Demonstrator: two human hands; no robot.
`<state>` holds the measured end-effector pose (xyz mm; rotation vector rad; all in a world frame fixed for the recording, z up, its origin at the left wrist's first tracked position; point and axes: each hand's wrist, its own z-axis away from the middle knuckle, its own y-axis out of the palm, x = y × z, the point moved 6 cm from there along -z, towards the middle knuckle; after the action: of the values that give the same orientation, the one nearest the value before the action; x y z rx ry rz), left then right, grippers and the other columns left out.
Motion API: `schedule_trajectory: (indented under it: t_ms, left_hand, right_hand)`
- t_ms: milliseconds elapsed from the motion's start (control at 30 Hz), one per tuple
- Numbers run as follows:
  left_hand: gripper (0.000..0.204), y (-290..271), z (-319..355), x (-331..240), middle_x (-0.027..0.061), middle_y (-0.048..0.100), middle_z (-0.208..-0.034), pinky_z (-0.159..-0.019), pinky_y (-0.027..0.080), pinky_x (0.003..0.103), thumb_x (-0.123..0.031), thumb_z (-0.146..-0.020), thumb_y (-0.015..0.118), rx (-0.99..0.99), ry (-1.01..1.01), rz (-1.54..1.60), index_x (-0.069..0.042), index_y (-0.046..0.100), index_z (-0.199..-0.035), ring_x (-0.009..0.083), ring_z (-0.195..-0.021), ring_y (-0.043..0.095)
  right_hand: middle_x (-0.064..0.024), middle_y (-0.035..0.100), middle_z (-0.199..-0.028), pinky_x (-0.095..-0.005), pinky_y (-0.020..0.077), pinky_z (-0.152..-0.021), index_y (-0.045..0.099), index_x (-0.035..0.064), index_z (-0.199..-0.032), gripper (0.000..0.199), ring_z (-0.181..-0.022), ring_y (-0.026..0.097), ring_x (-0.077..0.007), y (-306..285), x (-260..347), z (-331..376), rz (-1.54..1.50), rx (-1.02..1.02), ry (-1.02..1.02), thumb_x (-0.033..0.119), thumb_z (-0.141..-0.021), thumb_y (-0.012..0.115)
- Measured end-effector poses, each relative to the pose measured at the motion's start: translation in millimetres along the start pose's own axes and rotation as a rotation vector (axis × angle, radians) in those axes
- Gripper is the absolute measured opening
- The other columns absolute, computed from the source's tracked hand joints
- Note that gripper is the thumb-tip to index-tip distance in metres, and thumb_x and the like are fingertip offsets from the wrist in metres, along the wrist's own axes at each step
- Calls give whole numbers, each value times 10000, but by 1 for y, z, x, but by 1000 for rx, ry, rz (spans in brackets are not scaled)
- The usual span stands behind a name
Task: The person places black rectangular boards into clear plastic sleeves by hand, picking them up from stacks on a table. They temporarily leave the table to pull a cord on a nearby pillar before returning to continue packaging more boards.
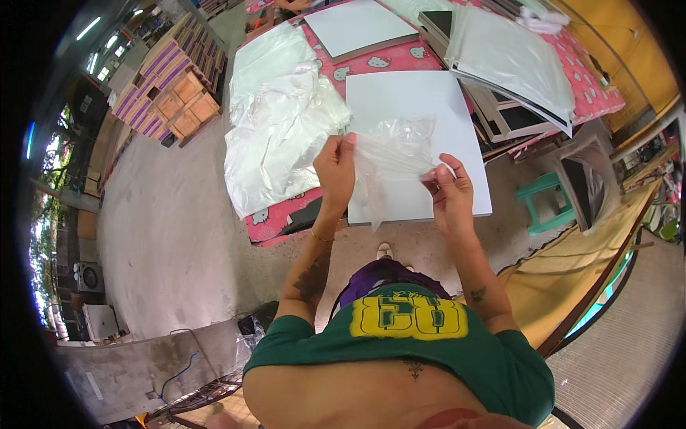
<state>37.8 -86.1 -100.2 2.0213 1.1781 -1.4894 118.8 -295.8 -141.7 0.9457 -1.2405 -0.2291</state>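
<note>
My left hand (336, 171) and my right hand (449, 187) both pinch a clear plastic bag (395, 151), stretching it between them above a white board (421, 114). The board lies flat at the near edge of a table covered with a pink patterned cloth (389, 61). The bag is thin and see-through, with its lower part hanging crumpled below my fingers.
A heap of clear plastic bags (275, 114) lies left of the board. Another white board (357, 27) lies farther back. Stacked dark-edged panels under plastic (500, 64) sit at the right. A green stool (549, 204) stands right of the table. Cardboard boxes (171, 82) are piled far left.
</note>
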Motion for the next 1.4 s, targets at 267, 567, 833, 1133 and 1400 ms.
schedule_trajectory:
  t_ms: [267, 567, 833, 1133, 1400]
  left_hand:
    - [141, -39, 11, 64, 38, 583, -741, -596, 414, 276, -128, -890, 606, 7, -69, -94, 5, 596, -845, 112, -667, 495]
    - [565, 47, 14, -95, 78, 619, -977, -656, 487, 252, -81, -835, 567, 961, 233, 54, -43, 355, -1357, 99, -726, 552]
    - [314, 14, 0, -76, 74, 538, -874, -549, 435, 287, -48, -748, 544, 637, 815, -733, -105, 661, -1034, 186, -720, 535]
    - [139, -33, -43, -85, 108, 599, -916, -784, 390, 414, -127, -719, 585, 106, 692, -1216, -27, 670, -765, 270, -848, 541]
    - [367, -66, 3, -58, 214, 585, -1143, -1082, 216, 491, -335, -769, 635, 615, 515, -1315, -37, 664, -982, 312, -1094, 546]
  right_hand:
    - [52, 471, -702, -190, 481, -506, 307, 65, -1402, 531, -536, 475, -5, -5, 81, 12, -360, 306, 21, 145, -920, 514]
    - [-102, 593, -935, -392, 443, -801, 640, 73, -871, 139, -946, 548, -308, 112, 100, 46, 1424, 979, -351, 189, -797, 666]
    - [-155, 523, -1136, -443, 485, -777, 604, 21, -1011, 313, -914, 588, -373, -11, 157, 4, 2154, -96, -536, 159, -745, 696]
    - [-183, 530, -1198, -429, 501, -759, 617, 6, -799, 110, -965, 591, -347, 12, 191, 22, 2122, -143, -742, 108, -759, 624]
    - [-237, 534, -1171, -418, 476, -825, 606, -41, -1045, 528, -959, 578, -369, -19, 156, 36, 2374, 110, 16, 388, -745, 676]
